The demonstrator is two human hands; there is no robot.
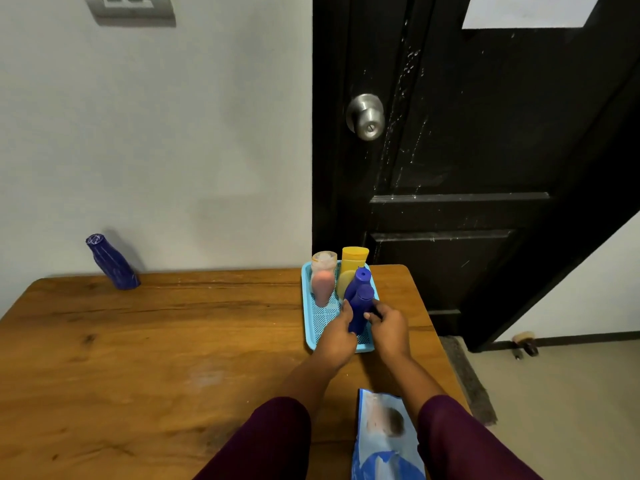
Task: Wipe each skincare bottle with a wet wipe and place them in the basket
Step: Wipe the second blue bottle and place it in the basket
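Observation:
A light blue basket (309,327) sits on the wooden table near its right edge. In it stand a pink bottle (322,282), a yellow bottle (352,268) and a dark blue bottle (358,280). A second dark blue bottle (360,310) stands upright at the front of the basket, between my hands. My left hand (337,336) grips its left side and my right hand (389,329) grips its right side. Another dark blue bottle (110,263) stands alone at the table's back left, by the wall. No wipe is visible in either hand.
A blue wet-wipe pack (384,438) lies at the table's front, between my forearms. The wooden table (156,341) ends just right of the basket. A black door (467,150) with a metal knob (366,116) stands behind it.

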